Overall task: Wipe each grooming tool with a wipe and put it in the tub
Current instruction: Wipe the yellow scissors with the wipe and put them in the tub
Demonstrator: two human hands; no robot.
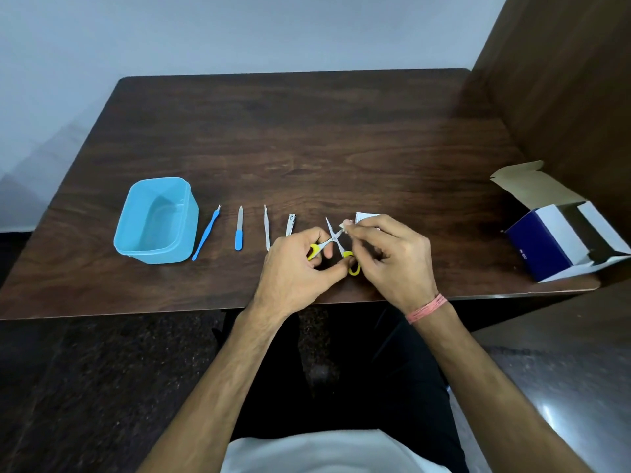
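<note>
My left hand [293,264] grips the small, light, stiff yellow-handled steel scissors [336,245] by the loops; right-hand fingers [348,224] pinch the soft white wipe [365,218] on a sharp blade

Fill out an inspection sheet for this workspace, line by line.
Surface: dark wooden table.
Job's things: blue tub at left, apparently empty; pusher, file, tweezers and clipper lie in a row beside it; scissors open, held above the table; wipe at one blade.
Clutter: opened box at right edge.
Grippers: left hand grips the scissors' yellow handles; right hand pinches the wipe.
Cables: nothing seen.
Surroundings: pale wall, wooden panel at right.
</note>
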